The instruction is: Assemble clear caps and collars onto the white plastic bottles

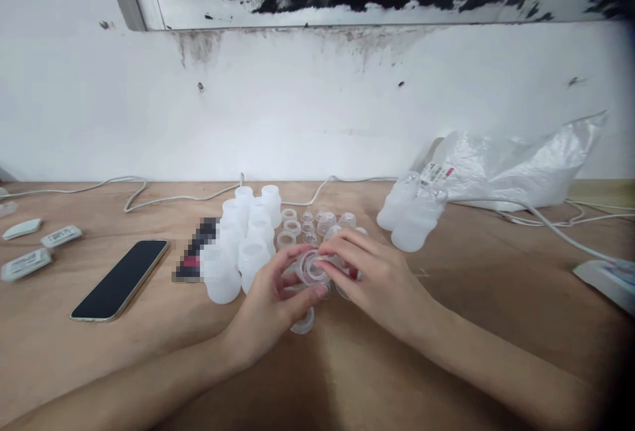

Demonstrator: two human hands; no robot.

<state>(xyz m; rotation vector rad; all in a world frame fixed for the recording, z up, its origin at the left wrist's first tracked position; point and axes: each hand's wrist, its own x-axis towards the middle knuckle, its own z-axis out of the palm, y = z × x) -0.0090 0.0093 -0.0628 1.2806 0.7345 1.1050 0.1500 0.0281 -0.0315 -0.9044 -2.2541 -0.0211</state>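
Note:
Both hands meet over the middle of the table around a translucent ring-shaped bottle collar. My left hand grips its rim between thumb and fingers. The thumb and fingertips of my right hand are closed at the collar's centre and right side; a small clear piece seems to be between them, too hidden to name. More bottle collars and clear domed caps stand in rows just behind, partly covered by my hands. One loose collar lies below my left hand. White translucent bottles stand upright to the left.
A smartphone lies at left, near small white packets. Capped bottles stand at right before a clear plastic bag. A white cable runs along the wall. A pale flat object sits at far right.

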